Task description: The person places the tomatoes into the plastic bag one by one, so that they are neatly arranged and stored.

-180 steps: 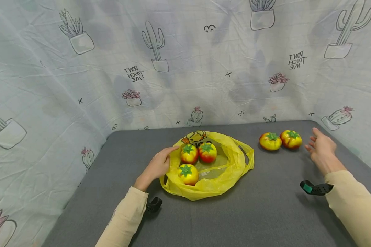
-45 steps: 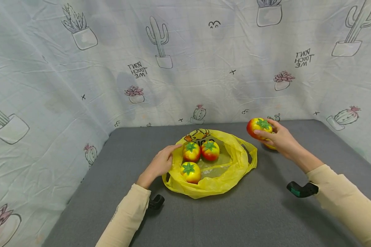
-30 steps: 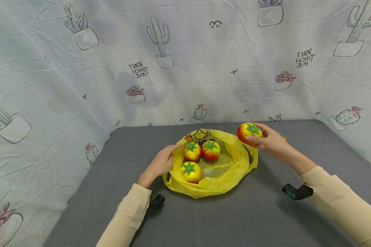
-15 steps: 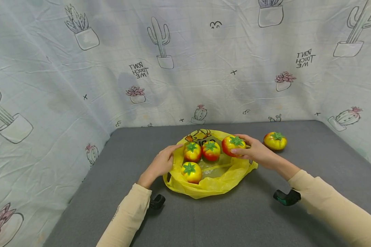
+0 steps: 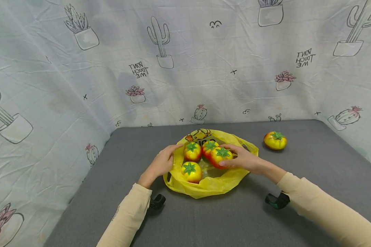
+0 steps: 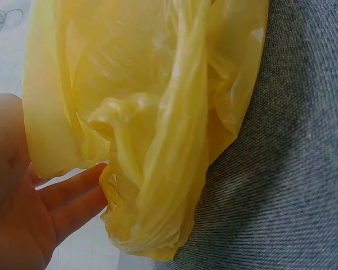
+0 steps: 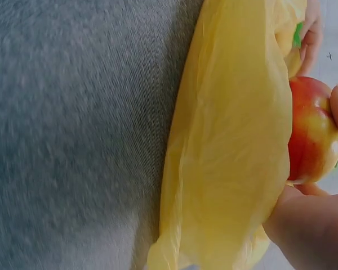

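A yellow plastic bag [image 5: 211, 189] lies with its mouth open on the grey table. My left hand [image 5: 161, 162] holds its left rim; in the left wrist view, the bag's edge [image 6: 50, 149] lies between thumb and fingers. Over the bag's right side, my right hand [image 5: 242, 159] grips a glossy red-and-yellow tomato [image 5: 220, 158] with a green star-shaped top. Inside the bag sit three similar tomatoes: one at the back left [image 5: 192, 152], one at the front left [image 5: 192, 173], and one partly hidden behind the held tomato [image 5: 209, 146].
One more tomato [image 5: 275, 141] rests on the grey table [image 5: 204, 221] to the right of the bag. Behind and to the left hangs a pale cloth [image 5: 185, 85] printed with cacti. A black wrist device [image 5: 277, 200] hangs below the right wrist.
My right hand has taken one of the two tomatoes at the right and carried it leftward and down into the bag's mouth. The left hand stays on the rim.
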Demonstrator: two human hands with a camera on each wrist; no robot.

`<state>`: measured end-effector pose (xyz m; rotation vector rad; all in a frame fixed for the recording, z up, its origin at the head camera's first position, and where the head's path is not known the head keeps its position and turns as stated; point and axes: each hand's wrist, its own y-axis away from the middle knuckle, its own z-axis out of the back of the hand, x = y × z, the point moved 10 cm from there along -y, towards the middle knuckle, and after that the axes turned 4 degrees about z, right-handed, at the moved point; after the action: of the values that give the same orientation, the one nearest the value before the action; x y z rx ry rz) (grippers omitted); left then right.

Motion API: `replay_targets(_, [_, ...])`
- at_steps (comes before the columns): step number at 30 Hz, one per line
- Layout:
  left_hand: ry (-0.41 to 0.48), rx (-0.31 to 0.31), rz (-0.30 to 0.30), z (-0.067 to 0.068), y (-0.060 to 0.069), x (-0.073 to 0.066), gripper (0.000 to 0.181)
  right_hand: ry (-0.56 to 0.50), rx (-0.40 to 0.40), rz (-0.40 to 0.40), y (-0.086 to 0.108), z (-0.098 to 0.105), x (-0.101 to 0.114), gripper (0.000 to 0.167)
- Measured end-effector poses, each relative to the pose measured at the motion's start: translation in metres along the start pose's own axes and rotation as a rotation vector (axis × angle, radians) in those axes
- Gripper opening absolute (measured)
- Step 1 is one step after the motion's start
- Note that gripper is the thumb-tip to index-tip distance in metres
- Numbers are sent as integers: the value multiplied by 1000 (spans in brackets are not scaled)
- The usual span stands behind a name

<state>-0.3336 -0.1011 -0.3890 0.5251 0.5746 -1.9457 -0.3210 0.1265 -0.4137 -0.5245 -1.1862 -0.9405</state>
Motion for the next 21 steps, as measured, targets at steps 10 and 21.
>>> replay_targets(10, [0,0,9,0,-1,1,48,-50,46,-38,-5,-18,-7,76])
replay_targets(21, [-4,1,13,1,0,0,48,6,70,-17,-7,-29,-10,73])
